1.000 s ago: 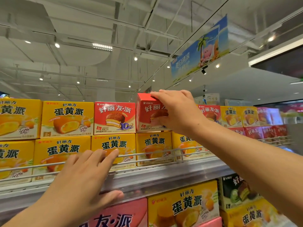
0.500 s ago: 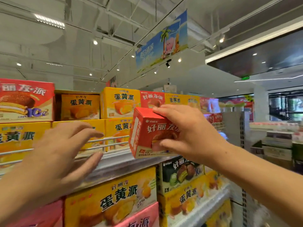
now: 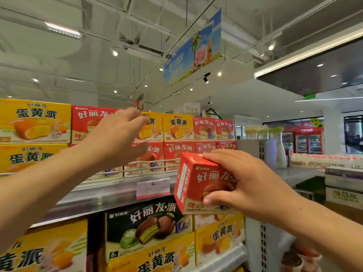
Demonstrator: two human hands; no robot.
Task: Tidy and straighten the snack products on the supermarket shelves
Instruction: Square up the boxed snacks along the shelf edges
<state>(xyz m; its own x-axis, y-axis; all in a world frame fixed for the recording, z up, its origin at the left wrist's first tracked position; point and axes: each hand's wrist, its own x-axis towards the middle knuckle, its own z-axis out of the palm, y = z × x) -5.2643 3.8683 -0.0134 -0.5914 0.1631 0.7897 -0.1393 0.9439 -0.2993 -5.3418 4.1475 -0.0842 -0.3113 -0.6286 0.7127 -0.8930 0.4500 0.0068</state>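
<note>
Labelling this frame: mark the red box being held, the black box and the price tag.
red box (image 3: 198, 181): head view, front face.
black box (image 3: 145, 222): head view, front face.
price tag (image 3: 153, 188): head view, centre.

The left hand is motion-blurred and covers much of a red box on the top row, so whether its fingertips touch any carton cannot be told. The right hand hides the right part of the held red box. The yellow boxes at far left are cut by the edge. The shelf price tag is too blurred to read.
</note>
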